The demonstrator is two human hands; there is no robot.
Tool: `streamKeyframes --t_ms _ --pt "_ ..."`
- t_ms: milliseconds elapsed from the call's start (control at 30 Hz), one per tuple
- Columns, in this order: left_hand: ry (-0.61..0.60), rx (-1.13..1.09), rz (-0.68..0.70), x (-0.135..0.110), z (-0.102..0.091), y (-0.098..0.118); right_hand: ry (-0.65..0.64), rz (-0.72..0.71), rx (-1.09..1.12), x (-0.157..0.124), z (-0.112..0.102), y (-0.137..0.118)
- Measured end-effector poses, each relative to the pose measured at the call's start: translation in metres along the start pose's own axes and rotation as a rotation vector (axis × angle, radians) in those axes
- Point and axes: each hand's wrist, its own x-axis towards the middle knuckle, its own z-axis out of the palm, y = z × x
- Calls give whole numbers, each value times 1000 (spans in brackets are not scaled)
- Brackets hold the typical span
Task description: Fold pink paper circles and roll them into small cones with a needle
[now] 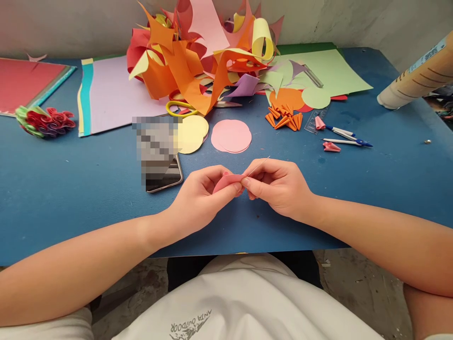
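Note:
Above the near part of the blue table, my left hand (203, 189) pinches a folded piece of pink paper (226, 181) between thumb and fingers. My right hand (279, 184) meets it at the paper's right end, its thumb and fingertips closed on the same edge. A thin needle-like rod (261, 164) sticks out up and to the right from my right fingertips; where its lower end goes is hidden. Just beyond my hands lie stacked pink paper circles (231, 136) and pale yellow circles (193, 133).
A phone (165, 174) lies left of my hands. Small orange paper cones (285, 118), rolled pink pieces (331, 147) and a compass (348, 141) sit at right. Behind are yellow-handled scissors (182, 109) and a paper scrap heap (191, 61). A tall tube (417, 71) stands far right.

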Motion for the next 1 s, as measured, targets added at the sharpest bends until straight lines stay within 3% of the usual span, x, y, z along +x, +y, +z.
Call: streamKeyframes --t_ms 133,367,567,833,1000 --pt "56 107 33 -3 1 3 32 14 -24 -2 -1 0" --pt "0 111 49 -6 2 8 -34 -46 36 -4 0 0" --pt "-1 90 81 -5 2 5 -33 38 109 -1 -1 1" --pt "-59 45 34 -2 3 6 21 50 17 0 -2 0" --pt "-36 123 -10 -2 2 6 -30 7 -33 0 -1 -1"
